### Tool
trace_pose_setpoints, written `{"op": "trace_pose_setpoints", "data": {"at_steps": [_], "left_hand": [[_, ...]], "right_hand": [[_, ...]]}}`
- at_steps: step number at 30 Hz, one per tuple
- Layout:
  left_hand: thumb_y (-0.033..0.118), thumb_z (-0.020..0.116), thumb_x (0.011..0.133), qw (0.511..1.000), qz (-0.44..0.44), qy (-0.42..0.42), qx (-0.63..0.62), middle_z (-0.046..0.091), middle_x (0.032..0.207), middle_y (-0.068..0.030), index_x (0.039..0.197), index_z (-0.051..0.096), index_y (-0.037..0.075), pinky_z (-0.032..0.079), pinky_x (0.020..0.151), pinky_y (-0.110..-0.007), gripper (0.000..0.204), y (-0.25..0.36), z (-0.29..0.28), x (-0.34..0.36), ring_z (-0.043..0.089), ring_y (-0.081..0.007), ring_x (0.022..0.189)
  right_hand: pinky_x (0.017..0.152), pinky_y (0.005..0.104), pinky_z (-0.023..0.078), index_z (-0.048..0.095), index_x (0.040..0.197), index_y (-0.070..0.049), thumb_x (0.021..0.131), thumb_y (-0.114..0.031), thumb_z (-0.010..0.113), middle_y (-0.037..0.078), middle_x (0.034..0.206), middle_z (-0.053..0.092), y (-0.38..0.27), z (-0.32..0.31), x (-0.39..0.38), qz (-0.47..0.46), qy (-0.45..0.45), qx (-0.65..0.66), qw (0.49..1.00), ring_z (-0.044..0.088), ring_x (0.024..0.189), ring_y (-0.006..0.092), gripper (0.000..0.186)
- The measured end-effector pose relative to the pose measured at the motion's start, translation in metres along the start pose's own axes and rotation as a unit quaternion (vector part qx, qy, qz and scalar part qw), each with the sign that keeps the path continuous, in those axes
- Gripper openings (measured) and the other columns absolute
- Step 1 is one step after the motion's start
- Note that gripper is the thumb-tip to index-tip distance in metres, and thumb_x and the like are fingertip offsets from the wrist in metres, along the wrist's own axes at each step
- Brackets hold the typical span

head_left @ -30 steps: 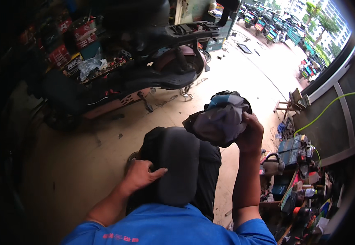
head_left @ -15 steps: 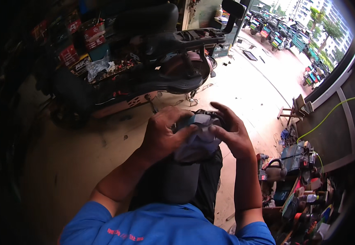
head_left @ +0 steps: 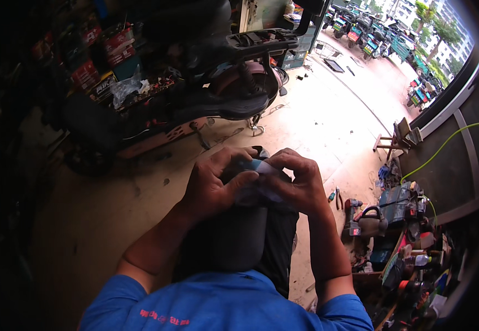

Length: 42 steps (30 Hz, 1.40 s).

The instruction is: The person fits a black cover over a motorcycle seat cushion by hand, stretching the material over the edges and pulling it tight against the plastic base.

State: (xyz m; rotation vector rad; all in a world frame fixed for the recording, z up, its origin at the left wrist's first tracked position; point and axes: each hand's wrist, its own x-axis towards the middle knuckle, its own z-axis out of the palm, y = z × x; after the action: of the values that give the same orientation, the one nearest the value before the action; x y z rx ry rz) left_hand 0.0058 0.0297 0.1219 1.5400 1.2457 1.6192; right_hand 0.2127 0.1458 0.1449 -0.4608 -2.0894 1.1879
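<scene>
My left hand (head_left: 210,185) and my right hand (head_left: 300,182) both pinch a crumpled bundle of grey and dark fabric (head_left: 253,190) with a light-blue patch, my fingers curled over its top. The bundle sits just above a black padded piece (head_left: 234,237), like a seat or cushion, between my forearms over my dark-trousered legs. Parts of the bundle are hidden behind my hands, and its exact shape is hard to make out.
A pink-and-black electric scooter (head_left: 162,132) stands ahead on the left before stacked red batteries (head_left: 115,47). At right are a cordless drill (head_left: 352,207), pliers (head_left: 338,198), cluttered shelves (head_left: 394,248), a wooden stool (head_left: 394,138) and a green hose (head_left: 438,157). Parked vehicles (head_left: 372,44) stand outside.
My right hand has brought the fabric bundle down and leftward over the black pad. My left hand has risen from the pad and taken hold of the bundle too.
</scene>
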Motion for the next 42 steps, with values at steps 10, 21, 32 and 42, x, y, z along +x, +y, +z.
{"op": "trace_pose_setpoints", "data": {"at_steps": [10, 21, 32, 42], "left_hand": [[0.006, 0.074, 0.105, 0.999, -0.015, 0.042, 0.029, 0.084, 0.116, -0.0177, 0.113, 0.083, -0.005, 0.061, 0.097, -0.033, 0.016, 0.009, 0.002, -0.003, 0.079, -0.0186, 0.105], [0.003, 0.071, 0.104, 0.992, -0.060, 0.110, 0.033, 0.083, 0.093, -0.0084, 0.103, 0.084, -0.005, 0.059, 0.078, -0.026, 0.016, 0.003, 0.018, -0.006, 0.074, -0.0098, 0.084], [0.006, 0.072, 0.102, 0.996, -0.032, 0.041, 0.067, 0.084, 0.095, -0.0138, 0.106, 0.083, -0.004, 0.061, 0.083, -0.030, 0.015, 0.009, 0.009, -0.007, 0.080, -0.0176, 0.090], [0.006, 0.074, 0.099, 0.992, -0.090, 0.050, 0.069, 0.081, 0.086, -0.0090, 0.100, 0.080, -0.005, 0.060, 0.071, -0.028, 0.013, -0.009, 0.005, -0.011, 0.073, -0.0100, 0.076]], "right_hand": [[0.079, 0.0333, 0.055, 0.080, 0.110, 0.002, 0.090, -0.005, 0.088, 0.012, 0.097, 0.073, 0.002, 0.016, -0.007, -0.006, -0.003, 0.017, 1.000, 0.070, 0.087, 0.0201, 0.022], [0.070, 0.0419, 0.056, 0.084, 0.097, -0.002, 0.088, -0.006, 0.086, 0.014, 0.079, 0.073, -0.008, 0.025, -0.003, -0.071, 0.052, -0.120, 0.989, 0.069, 0.075, 0.0321, 0.010], [0.069, 0.0437, 0.057, 0.082, 0.098, -0.005, 0.081, -0.002, 0.083, 0.013, 0.083, 0.074, -0.002, 0.028, -0.010, -0.103, 0.043, -0.162, 0.981, 0.069, 0.076, 0.0345, 0.017], [0.066, 0.0446, 0.056, 0.081, 0.095, -0.008, 0.080, -0.006, 0.084, 0.010, 0.081, 0.073, -0.004, 0.030, -0.008, -0.151, 0.009, -0.234, 0.960, 0.068, 0.074, 0.0323, 0.015]]}}
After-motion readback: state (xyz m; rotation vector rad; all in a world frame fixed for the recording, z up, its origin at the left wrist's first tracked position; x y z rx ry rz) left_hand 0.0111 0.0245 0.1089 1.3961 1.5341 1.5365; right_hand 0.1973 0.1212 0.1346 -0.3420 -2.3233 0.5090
